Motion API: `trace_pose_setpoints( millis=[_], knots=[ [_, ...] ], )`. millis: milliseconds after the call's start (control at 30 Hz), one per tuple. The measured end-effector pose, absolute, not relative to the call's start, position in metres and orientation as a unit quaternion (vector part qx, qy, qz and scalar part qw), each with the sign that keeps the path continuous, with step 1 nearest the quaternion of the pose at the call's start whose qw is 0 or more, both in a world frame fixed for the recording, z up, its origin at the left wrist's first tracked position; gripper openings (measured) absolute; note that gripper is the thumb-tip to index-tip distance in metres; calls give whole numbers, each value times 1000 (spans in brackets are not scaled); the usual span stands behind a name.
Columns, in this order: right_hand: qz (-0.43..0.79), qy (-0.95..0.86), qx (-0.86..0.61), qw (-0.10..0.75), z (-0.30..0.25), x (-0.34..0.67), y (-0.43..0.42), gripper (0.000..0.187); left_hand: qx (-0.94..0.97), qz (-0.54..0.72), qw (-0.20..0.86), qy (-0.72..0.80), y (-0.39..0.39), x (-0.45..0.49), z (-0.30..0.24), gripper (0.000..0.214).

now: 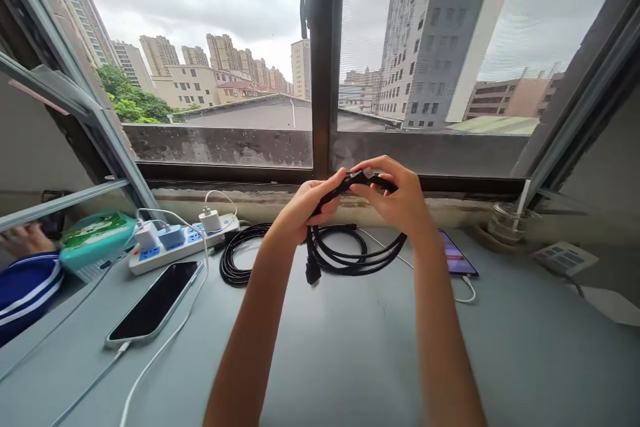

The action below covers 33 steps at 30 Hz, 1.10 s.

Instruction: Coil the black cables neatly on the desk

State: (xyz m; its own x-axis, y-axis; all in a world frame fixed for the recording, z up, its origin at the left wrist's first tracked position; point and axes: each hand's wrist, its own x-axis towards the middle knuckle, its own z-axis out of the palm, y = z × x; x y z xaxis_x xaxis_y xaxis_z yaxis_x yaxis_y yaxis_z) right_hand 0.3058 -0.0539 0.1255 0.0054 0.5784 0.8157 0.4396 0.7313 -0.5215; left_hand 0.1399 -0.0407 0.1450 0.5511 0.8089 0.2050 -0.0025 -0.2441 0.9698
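Note:
Above the desk, my left hand (pixel 313 207) is closed round part of a coiled black cable (pixel 350 271). My right hand (pixel 393 193) pinches the same cable at the top, where a clear piece (pixel 369 173) shows near the fingertips. The loops hang below both hands, and a black connector (pixel 313 272) dangles under the left one. Behind and left of them, another coiled black cable (pixel 235 260) lies on the desk (pixel 345 353). The fingers partly hide the gripped section.
A power strip (pixel 187 243) with white plugs and a phone (pixel 155 303) are at left, with white charging cords nearby. Another phone (pixel 457 253) lies beyond my right forearm. A glass jar (pixel 505 221) stands far right. Another person's hand (pixel 27 239) shows at the left edge.

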Motion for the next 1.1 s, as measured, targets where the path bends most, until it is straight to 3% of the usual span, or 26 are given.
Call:
trace_pose_setpoints(
  millis=[167, 333, 567, 767, 933, 1100],
  knots=[
    [38, -666, -405, 626, 117, 290, -38, 24, 673, 421, 501, 344, -31, 134, 145, 52],
    [-43, -649, -414, 636, 115, 258, -42, 38, 664, 436, 485, 366, -29, 118, 155, 46],
    [-91, -604, -514, 602, 117, 218, -72, 34, 684, 439, 411, 412, -46, 110, 164, 51],
    [-108, -574, -531, 614, 49, 180, -150, 58, 729, 377, 313, 478, -79, 124, 164, 50],
    [-128, -647, -428, 617, -27, 158, -212, 42, 728, 454, 210, 469, -95, 130, 147, 40],
    [-66, -595, -457, 658, -42, 186, -214, 34, 708, 518, 94, 470, -129, 126, 106, 32]
  ],
)
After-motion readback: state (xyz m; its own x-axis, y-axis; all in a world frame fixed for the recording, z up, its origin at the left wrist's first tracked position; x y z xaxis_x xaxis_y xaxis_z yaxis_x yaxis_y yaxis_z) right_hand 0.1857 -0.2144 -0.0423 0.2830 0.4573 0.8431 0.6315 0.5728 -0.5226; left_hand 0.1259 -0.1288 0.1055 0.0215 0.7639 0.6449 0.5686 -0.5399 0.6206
